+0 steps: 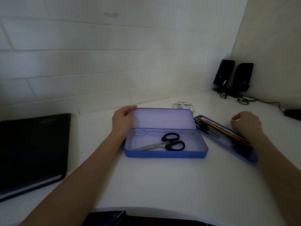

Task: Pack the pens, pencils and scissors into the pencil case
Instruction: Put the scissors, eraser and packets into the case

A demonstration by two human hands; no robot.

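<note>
A blue pencil case [166,153] lies open in the middle of the white desk, its lid [162,118] standing upright at the back. Black-handled scissors [169,142] lie inside its base. My left hand [122,120] holds the lid's upper left corner. To the right lies a shallow blue tray [253,158] with several pens and pencils [216,129] in it. My right hand [246,123] hovers over the tray's far side with curled fingers; whether it holds anything is hidden.
A black notebook [32,149] lies at the left of the desk. Two black speakers [232,75] with cables stand in the back right corner, and a dark mouse [292,114] sits at the right edge. A small white packet [183,105] lies behind the case.
</note>
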